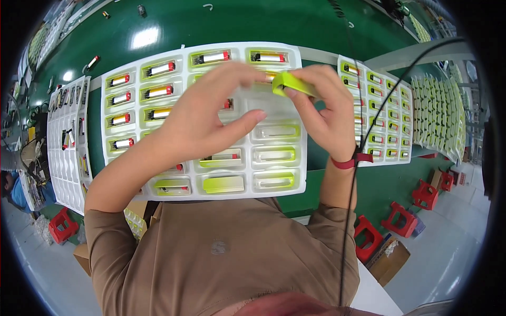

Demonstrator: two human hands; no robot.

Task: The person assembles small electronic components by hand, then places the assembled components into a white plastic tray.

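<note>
My right hand (333, 108) pinches a yellow-green plastic shell (293, 84) between thumb and fingers, above the right side of a white compartment tray (303, 158). To its left, my left hand (203, 113) reaches over the same tray with thumb and fingers spread; its fingertips are blurred by motion. A slim battery-like part (270, 77) with a shiny body shows near those fingertips. Several tray compartments hold yellow-green shells with red-ended cylindrical parts (159, 68) inside. In the lower right compartments, a shell (274, 180) has no such part visible. My left hand and forearm hide the tray's middle.
A second filled tray (390, 113) lies to the right, beside stacked trays (437, 113). Another tray (58, 176) stands at left. Loose parts (94, 62) lie on the green table (174, 26). A black cable (377, 113) hangs near my right wrist. Red stools (399, 224) stand below.
</note>
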